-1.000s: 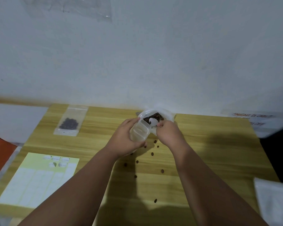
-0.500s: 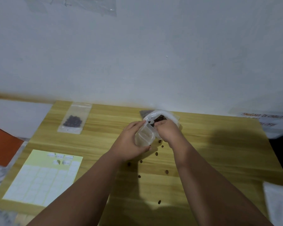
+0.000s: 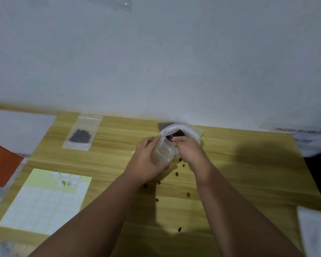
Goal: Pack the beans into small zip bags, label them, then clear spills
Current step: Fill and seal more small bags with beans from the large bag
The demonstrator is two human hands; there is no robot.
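Left hand (image 3: 146, 160) is wrapped round the small zip bag (image 3: 163, 153), centre of frame. Its long axis tilts lower left to upper right, mouth aimed at the big bean bag (image 3: 182, 131) just behind. Right hand (image 3: 189, 153) sits right beside that mouth, fingertips pinched at the big bag's opening, can't tell if they've got beans. Loose beans (image 3: 176, 173) dot the desk (image 3: 248, 173) below
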